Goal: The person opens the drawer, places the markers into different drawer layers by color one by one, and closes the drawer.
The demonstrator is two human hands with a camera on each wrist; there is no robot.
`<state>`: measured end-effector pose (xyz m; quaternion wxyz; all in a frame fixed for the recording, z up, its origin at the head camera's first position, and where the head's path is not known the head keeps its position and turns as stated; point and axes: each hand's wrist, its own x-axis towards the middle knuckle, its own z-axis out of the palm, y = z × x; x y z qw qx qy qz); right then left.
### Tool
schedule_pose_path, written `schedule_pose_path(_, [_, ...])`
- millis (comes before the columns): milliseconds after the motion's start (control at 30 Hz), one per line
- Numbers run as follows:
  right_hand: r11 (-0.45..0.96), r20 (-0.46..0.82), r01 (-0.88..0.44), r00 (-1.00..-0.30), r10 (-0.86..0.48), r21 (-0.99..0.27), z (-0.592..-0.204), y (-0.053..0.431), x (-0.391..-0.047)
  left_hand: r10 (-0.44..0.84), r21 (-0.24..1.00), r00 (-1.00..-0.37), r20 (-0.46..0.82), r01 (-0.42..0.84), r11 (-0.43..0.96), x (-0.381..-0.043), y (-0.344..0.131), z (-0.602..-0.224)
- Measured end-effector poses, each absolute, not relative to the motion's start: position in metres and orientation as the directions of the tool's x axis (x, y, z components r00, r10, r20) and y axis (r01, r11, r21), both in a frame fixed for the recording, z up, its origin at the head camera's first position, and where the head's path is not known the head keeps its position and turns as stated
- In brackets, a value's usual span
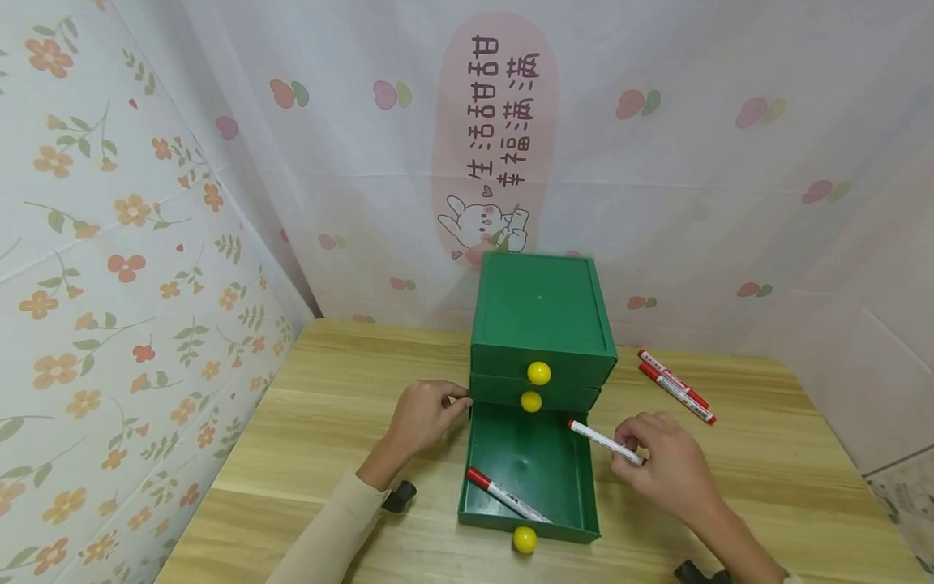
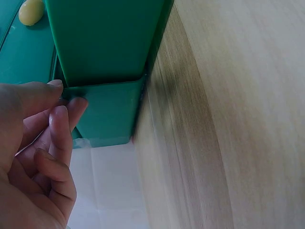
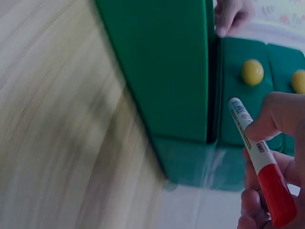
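A green drawer cabinet (image 1: 543, 304) stands on the table with its bottom drawer (image 1: 533, 454) pulled out. In that drawer a red-capped white marker (image 1: 514, 501) lies aslant near the front wall. My right hand (image 1: 667, 462) pinches another marker (image 1: 598, 440) between thumb and fingers. This marker's far tip is over the drawer's right side; its red cap (image 3: 276, 195) lies toward the palm in the right wrist view. My left hand (image 1: 423, 422) has its thumb and fingertips against the cabinet's left front edge, fingers loosely bent.
Two more red-and-white markers (image 1: 679, 395) lie together on the wooden table (image 1: 357, 361), right of the cabinet. Yellow round knobs (image 1: 539, 373) stick out from the drawer fronts. A printed cloth (image 1: 350, 186) hangs behind, and a floral cloth (image 1: 131, 268) at the left.
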<state>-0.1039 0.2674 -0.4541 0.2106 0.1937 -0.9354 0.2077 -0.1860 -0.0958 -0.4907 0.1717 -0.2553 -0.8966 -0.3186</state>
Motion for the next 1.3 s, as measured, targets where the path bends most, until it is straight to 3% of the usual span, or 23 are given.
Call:
schedule_pose_path(833, [0.781, 0.291, -0.590, -0.799, -0.527, -0.205, -0.426, 0.189, -0.109, 0.340, 0.491, -0.819, 0.462, 0.555, 0.671, -0.186, -0.094, -0.488])
schedule_pose_path(1300, [0.751, 0.175, -0.643, -0.765, -0.620, -0.152, -0.430, 0.164, -0.123, 0.334, 0.495, -0.829, 0.449, 0.542, 0.679, -0.185, -0.094, -0.487])
